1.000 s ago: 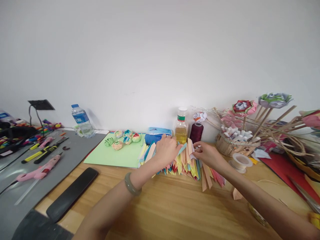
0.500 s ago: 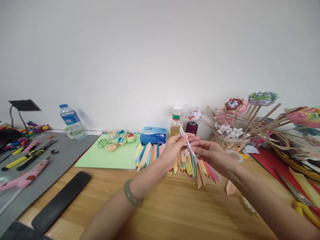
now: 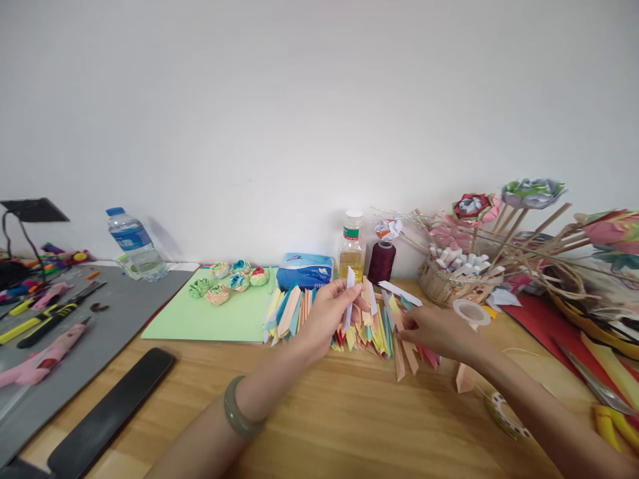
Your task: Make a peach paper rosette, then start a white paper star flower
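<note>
In my left hand point(image 3: 332, 309) is a white folded paper strip point(image 3: 349, 299), pinched upright between thumb and fingers. My right hand point(image 3: 439, 329) has its fingers closed at the right side of the pile, pinching at a peach folded paper strip point(image 3: 409, 356); the fingertips are partly hidden. Under and between both hands spreads the pile of folded paper strips point(image 3: 382, 336) in yellow, blue, peach, pink and white. Another white strip point(image 3: 399, 293) lies on top, just beyond my right fingers.
Behind the pile stand a blue tissue pack point(image 3: 304, 269), a glue bottle point(image 3: 352, 246) and a dark thread spool point(image 3: 382, 263). Several paper rosettes sit on green paper point(image 3: 200, 322). At right are a basket point(image 3: 444, 286), a tape roll point(image 3: 470, 313) and scissors point(image 3: 594, 382).
My hands have parted. The left keeps the white strip, now upright and slightly further left; the right has let go of it and moved down right to the pile.
</note>
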